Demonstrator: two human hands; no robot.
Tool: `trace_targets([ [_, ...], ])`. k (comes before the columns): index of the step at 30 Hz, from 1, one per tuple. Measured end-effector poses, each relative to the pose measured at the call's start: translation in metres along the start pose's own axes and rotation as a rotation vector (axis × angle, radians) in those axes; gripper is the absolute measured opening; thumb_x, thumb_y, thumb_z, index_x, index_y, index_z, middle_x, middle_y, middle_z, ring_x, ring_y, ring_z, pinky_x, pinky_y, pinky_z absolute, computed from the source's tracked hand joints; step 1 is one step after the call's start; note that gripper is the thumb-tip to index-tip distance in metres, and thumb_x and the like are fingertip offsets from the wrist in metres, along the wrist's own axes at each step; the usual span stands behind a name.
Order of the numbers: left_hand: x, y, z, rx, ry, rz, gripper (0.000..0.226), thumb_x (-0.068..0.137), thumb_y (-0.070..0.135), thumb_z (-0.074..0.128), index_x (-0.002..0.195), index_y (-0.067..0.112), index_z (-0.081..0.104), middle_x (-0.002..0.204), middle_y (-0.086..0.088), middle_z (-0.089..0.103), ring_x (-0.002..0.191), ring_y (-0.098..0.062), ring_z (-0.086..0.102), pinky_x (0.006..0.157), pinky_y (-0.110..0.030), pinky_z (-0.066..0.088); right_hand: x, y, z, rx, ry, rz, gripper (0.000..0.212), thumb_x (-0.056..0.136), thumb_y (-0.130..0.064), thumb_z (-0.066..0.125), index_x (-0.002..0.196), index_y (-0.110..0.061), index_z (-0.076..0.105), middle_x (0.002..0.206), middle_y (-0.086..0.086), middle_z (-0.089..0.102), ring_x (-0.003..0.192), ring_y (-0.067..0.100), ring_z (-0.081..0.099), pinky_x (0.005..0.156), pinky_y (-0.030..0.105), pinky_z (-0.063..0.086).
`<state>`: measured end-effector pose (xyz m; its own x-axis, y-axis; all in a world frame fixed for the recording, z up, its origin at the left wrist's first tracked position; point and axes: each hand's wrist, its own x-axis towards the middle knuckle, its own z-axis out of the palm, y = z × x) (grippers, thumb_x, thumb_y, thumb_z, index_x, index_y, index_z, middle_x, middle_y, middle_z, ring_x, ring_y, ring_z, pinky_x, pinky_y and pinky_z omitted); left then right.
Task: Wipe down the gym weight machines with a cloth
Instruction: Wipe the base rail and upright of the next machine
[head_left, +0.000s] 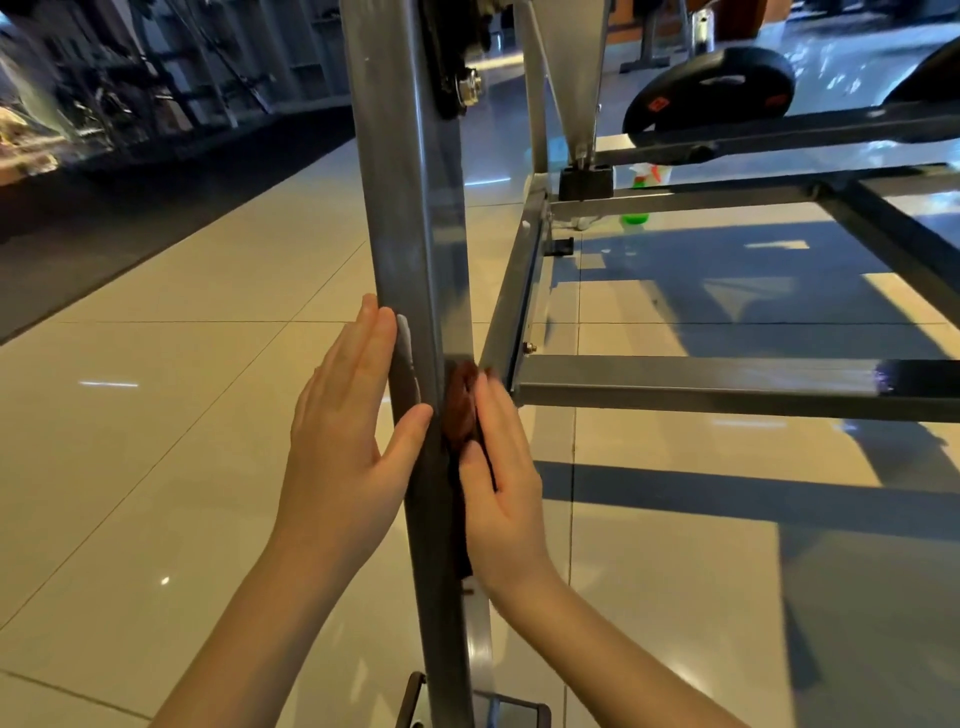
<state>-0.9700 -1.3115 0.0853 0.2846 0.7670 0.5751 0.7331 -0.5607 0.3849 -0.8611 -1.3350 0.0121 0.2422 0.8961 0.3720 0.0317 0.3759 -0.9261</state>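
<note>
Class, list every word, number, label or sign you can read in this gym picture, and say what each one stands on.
No text here can be read with certainty.
On the black weight plate: two red marks, too blurred to read.
On the spray bottle behind the frame bars: a pale label, too small and blurred to read.
On the grey upright post: no text shows.
</note>
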Motion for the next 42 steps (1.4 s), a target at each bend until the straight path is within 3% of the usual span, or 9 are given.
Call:
trace_targets([
  [5,-0.006,0.0,0.002,-0.037,-0.026,-0.014,0.067,0.093,0.038,0.048,0.147,0.043,0.007,0.152,0.031,0.001,0.141,0.011,0.004,0.114,-0.025,0.012,0.008,0.016,-0.006,-0.029,0.024,0.134,0.049,0.104,-0.013,0.036,0.141,-0.045,0.03,0.153,-0.016,0.033,0.141,-0.006,0.024,0.12,0.033,0.023],
  [10,-0.008,-0.002,-0.001,-0.007,-0.056,-0.029,0.073,0.087,0.042,0.047,0.146,0.044,0.005,0.154,0.028,0.002,0.141,0.011,0.004,0.113,-0.025,0.013,-0.006,-0.007,0.003,-0.043,-0.018,0.025,0.05,0.101,-0.025,0.034,0.139,-0.053,0.019,0.157,-0.023,0.019,0.14,-0.015,0.012,0.108,0.001,0.014],
  [16,-0.011,-0.001,0.0,-0.035,-0.071,-0.033,0.072,0.089,0.043,0.049,0.145,0.044,0.004,0.15,0.032,0.0,0.138,0.015,0.001,0.115,-0.027,0.013,0.023,0.015,-0.009,-0.034,-0.006,0.208,0.044,0.105,-0.022,0.034,0.148,-0.033,0.033,0.146,-0.012,0.041,0.135,0.001,0.035,0.117,0.035,0.03],
  [19,-0.012,-0.004,-0.002,-0.019,-0.077,-0.02,0.079,0.09,0.036,0.059,0.147,0.042,0.004,0.151,0.03,0.002,0.14,0.011,0.004,0.116,-0.033,0.018,0.0,0.004,-0.002,-0.038,-0.048,0.149,0.048,0.106,-0.023,0.034,0.144,-0.049,0.022,0.155,-0.022,0.023,0.14,-0.01,0.018,0.114,0.011,0.018],
  [21,-0.013,-0.005,-0.002,-0.016,-0.092,-0.025,0.08,0.088,0.038,0.058,0.147,0.041,0.004,0.152,0.029,0.002,0.141,0.009,0.005,0.117,-0.036,0.019,-0.032,0.005,-0.001,-0.061,-0.075,0.106,0.052,0.104,-0.021,0.036,0.14,-0.055,0.017,0.156,-0.028,0.017,0.14,-0.014,0.012,0.113,0.007,0.014],
  [25,-0.016,-0.002,0.0,-0.044,-0.104,-0.045,0.078,0.086,0.04,0.054,0.145,0.042,0.004,0.15,0.031,0.001,0.138,0.014,0.002,0.117,-0.033,0.016,-0.015,0.026,-0.009,-0.013,-0.027,0.273,0.048,0.105,-0.017,0.036,0.146,-0.041,0.029,0.149,-0.022,0.034,0.138,-0.005,0.028,0.119,0.034,0.026],
  [31,-0.017,-0.008,-0.001,-0.012,-0.126,-0.032,0.088,0.087,0.031,0.067,0.147,0.04,0.003,0.152,0.028,0.001,0.142,0.006,0.005,0.118,-0.041,0.019,-0.026,0.006,0.002,-0.03,-0.023,0.074,0.051,0.102,-0.023,0.035,0.141,-0.052,0.02,0.157,-0.023,0.021,0.142,-0.009,0.016,0.116,0.014,0.017],
  [36,-0.02,-0.006,0.001,-0.028,-0.132,-0.054,0.089,0.086,0.029,0.066,0.145,0.043,0.001,0.148,0.035,-0.005,0.139,0.011,0.0,0.116,-0.053,0.021,-0.002,0.033,-0.005,-0.004,0.025,0.335,0.046,0.106,-0.022,0.033,0.15,-0.034,0.029,0.153,-0.014,0.034,0.14,0.002,0.029,0.119,0.037,0.025],
  [42,-0.02,-0.008,0.003,-0.01,-0.129,-0.056,0.089,0.086,0.033,0.065,0.146,0.043,0.0,0.151,0.028,-0.001,0.142,0.003,0.004,0.116,-0.051,0.024,-0.056,0.014,0.003,-0.037,-0.009,0.205,0.053,0.105,-0.015,0.036,0.144,-0.047,0.021,0.151,-0.03,0.023,0.136,-0.018,0.017,0.11,0.005,0.02],
])
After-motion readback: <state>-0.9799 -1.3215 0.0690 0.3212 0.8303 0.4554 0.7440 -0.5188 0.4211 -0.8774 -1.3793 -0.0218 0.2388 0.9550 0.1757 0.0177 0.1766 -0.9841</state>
